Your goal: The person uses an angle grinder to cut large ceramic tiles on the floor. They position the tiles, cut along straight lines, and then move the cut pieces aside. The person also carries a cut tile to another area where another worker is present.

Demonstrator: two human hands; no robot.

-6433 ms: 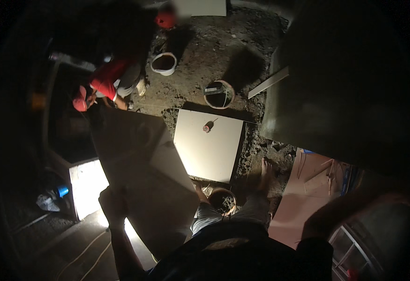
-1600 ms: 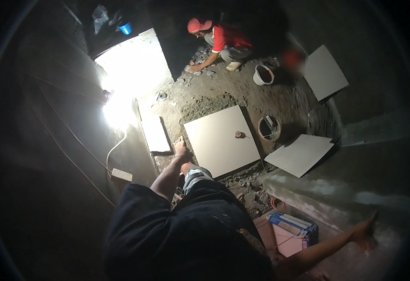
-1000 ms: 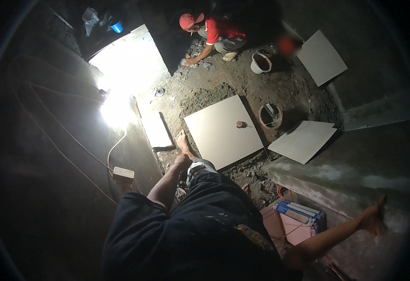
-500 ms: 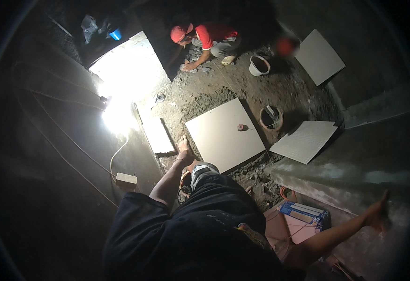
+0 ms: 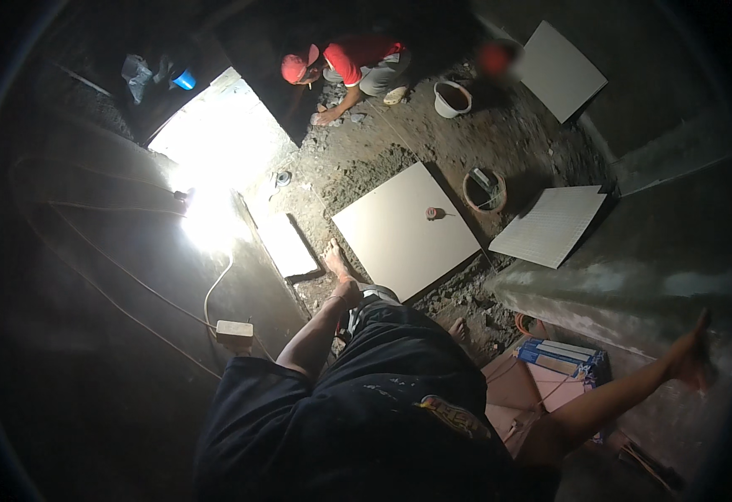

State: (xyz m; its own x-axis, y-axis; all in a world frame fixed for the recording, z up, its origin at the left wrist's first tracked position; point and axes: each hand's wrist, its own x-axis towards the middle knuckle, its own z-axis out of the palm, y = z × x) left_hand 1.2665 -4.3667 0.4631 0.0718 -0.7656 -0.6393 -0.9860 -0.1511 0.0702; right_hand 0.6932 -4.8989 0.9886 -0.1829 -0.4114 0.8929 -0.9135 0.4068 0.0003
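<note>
My left hand is closed just above my bare left foot, beside my rolled trouser leg. Whatever it grips is hidden; a dark thing with a reddish edge shows partly below it. Stretched far out to the right, my right hand has its fingers apart and holds nothing visible, near the grey wall ledge; whether it touches is unclear. In front of my feet lies a large pale square tile, with a small red round object on it.
A person in red crouches at stones ahead. A white bucket, a tool-filled bucket and leaning tiles stand right. Tile boxes lie near my right arm. A bright lamp and cables are left.
My left hand has drawn back slightly from my left foot. My right arm stays outstretched. The view has shifted, and my right foot shows more plainly beside the tile.
</note>
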